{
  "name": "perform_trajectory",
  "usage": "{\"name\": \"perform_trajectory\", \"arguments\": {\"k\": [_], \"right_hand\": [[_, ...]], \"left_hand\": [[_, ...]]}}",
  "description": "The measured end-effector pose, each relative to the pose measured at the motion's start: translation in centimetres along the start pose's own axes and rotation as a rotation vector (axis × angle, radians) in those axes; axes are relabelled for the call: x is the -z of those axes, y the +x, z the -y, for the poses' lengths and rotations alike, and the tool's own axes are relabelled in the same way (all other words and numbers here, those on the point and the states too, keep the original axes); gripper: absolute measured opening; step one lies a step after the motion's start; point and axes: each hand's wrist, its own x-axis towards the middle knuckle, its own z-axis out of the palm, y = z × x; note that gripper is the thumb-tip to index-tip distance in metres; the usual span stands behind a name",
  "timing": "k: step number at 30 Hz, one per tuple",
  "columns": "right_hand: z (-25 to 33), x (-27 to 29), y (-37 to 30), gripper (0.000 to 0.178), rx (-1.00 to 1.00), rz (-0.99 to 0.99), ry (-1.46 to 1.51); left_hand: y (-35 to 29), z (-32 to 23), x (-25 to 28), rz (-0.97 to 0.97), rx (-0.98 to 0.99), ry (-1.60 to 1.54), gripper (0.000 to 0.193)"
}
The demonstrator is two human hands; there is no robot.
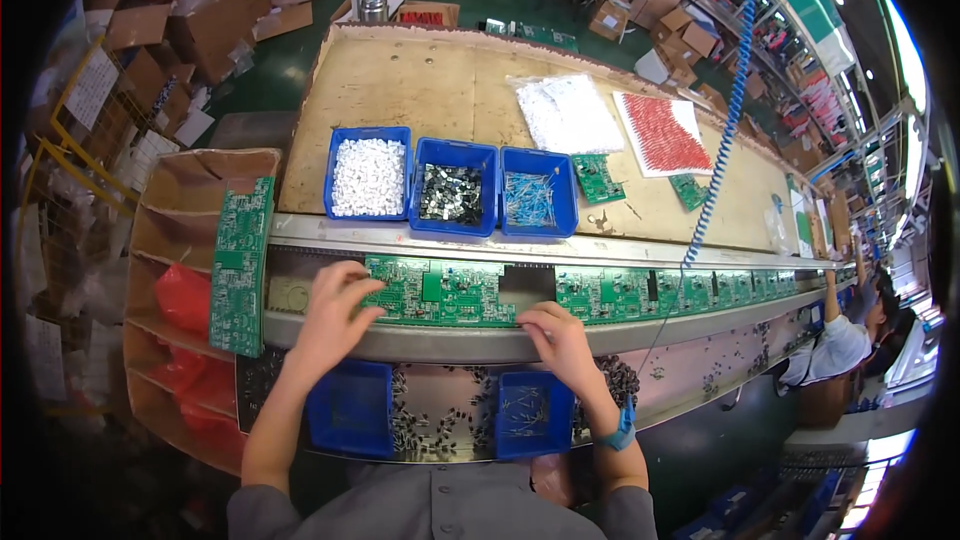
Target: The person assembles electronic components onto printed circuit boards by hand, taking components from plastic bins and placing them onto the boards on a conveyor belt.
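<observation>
A long green circuit board (455,292) lies flat in the rail track in front of me, studded with small parts. My left hand (338,308) is at its left end, with curved fingers and thumb against the edge. At the board's lower right corner, my right hand (557,342) pinches the edge between thumb and fingers. A blue band with a coiled cord circles my right wrist. Past a dark gap, more green boards (615,292) run along the track to the right. A stack of green boards (240,265) stands left of my left hand.
Behind the track sit blue bins of white parts (368,178), dark parts (452,195) and blue-leaded parts (535,198). Two more blue bins (350,410) (535,415) flank loose black parts (445,415) nearer me. A blue coiled cord (722,160) hangs at right. A co-worker (835,345) sits far right.
</observation>
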Motion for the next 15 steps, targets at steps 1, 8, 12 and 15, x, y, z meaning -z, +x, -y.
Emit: {"name": "perform_trajectory", "arguments": {"k": [1,8,12,15], "right_hand": [[-0.5,-0.5,0.4,0.014,0.032,0.046,0.019],[-1.4,-2.1,2.1,0.012,0.000,0.148,0.069],[-1.6,-2.3,2.2,0.011,0.032,0.156,0.045],[-1.9,-2.3,2.3,0.011,0.035,0.170,0.022]], "left_hand": [[-0.4,0.3,1.0,-0.048,0.067,0.010,0.032],[-4.1,5.7,6.7,-0.337,0.372,0.379,0.040],[-6.4,8.6,7.5,-0.333,0.506,0.466,0.054],[-6.7,8.9,7.3,-0.311,0.559,0.455,0.059]]}}
